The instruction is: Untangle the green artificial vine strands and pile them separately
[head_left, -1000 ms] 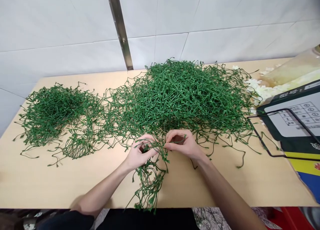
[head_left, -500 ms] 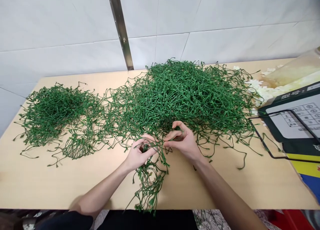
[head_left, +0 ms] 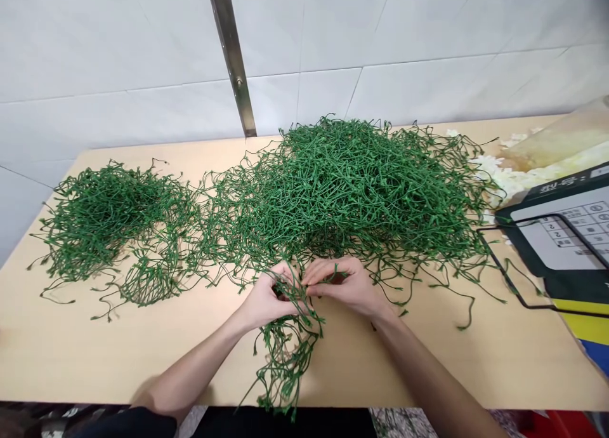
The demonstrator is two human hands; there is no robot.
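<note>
A big tangled heap of green plastic stems (head_left: 361, 184) covers the middle of the wooden table (head_left: 71, 355). At its near edge my left hand (head_left: 266, 298) is closed around a bunch of stems (head_left: 285, 355) that hangs toward me over the table's front edge. My right hand (head_left: 345, 285) sits right beside it, fingertips pinched on a stem where the two hands meet.
A smaller pile of green stems (head_left: 104, 219) lies at the left. At the right are a dark box with a printed label (head_left: 566, 235), a black wire frame (head_left: 509, 273), white scraps (head_left: 499, 171) and a clear bag (head_left: 556, 136). A tiled wall stands behind.
My right hand's fingers, lifted and partly spread half a second ago, have curled down and closed on a stem next to my left hand. The bunch stays in my left hand.
</note>
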